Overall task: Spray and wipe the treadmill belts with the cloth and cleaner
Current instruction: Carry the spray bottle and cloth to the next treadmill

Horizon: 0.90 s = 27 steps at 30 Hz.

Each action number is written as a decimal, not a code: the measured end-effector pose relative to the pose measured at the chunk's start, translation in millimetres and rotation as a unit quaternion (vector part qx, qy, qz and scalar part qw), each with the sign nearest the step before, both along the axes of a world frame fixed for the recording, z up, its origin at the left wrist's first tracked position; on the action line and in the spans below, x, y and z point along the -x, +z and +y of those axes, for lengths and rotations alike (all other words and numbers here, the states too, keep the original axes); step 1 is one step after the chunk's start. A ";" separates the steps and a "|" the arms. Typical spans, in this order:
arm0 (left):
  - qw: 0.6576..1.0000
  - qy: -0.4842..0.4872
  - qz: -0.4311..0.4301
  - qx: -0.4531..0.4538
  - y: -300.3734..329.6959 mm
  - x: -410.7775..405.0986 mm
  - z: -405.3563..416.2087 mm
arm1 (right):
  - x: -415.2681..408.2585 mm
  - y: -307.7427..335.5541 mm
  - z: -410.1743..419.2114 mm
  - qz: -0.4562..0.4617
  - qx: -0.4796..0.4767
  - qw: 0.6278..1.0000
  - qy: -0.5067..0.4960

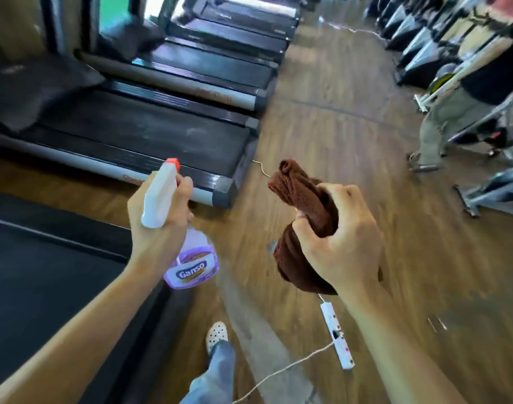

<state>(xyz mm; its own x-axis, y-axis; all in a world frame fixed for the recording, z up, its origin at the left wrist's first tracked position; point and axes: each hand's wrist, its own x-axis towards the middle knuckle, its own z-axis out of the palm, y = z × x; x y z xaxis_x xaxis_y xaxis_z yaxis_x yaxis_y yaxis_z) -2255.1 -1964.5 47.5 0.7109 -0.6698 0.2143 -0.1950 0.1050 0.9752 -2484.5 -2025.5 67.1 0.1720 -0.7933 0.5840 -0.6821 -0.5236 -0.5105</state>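
The sprayer (173, 217) is gripped by its neck in the left hand (159, 217); the soft, limp cloth (296, 228) is bunched in the right hand (337, 237); the belt (138, 132) lies far left; best wiped flat-palmed.

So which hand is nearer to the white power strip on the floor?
Right. The right hand, gripping the brown cloth, hangs almost directly above the power strip. The left hand, gripping the spray bottle, is farther off to its left.
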 end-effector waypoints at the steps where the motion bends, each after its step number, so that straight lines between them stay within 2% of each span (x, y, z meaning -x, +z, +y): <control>1: 1.000 0.012 -0.005 0.000 0.1 -6.0 -10.5 | -9.4 0.1 -20.5 -0.003 0.001 1.000 0.003; 8: 1.000 0.004 -0.009 0.002 7.7 -79.2 -146.4 | -86.5 9.8 -166.9 0.012 0.003 1.000 0.018; 12: 0.999 0.032 -0.002 -0.001 14.4 -115.1 -209.0 | -128.6 12.0 -235.3 0.015 -0.005 0.999 0.050; 25: 0.987 0.160 -0.002 -0.018 -1.2 -233.6 -409.0 | -284.8 2.6 -502.2 0.001 -0.020 0.976 0.215; 27: 0.983 0.182 0.002 0.001 4.9 -248.8 -436.6 | -309.1 6.0 -538.4 0.004 -0.022 0.968 0.249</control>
<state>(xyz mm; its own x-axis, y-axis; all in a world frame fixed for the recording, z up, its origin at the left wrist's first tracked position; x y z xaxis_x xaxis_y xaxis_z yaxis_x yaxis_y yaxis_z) -2006.3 -2401.1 52.4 0.9039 -0.3713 0.2123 -0.2167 0.0304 0.9758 -2175.5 -2564.0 73.1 0.5436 -0.6352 0.5486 -0.3557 -0.7664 -0.5350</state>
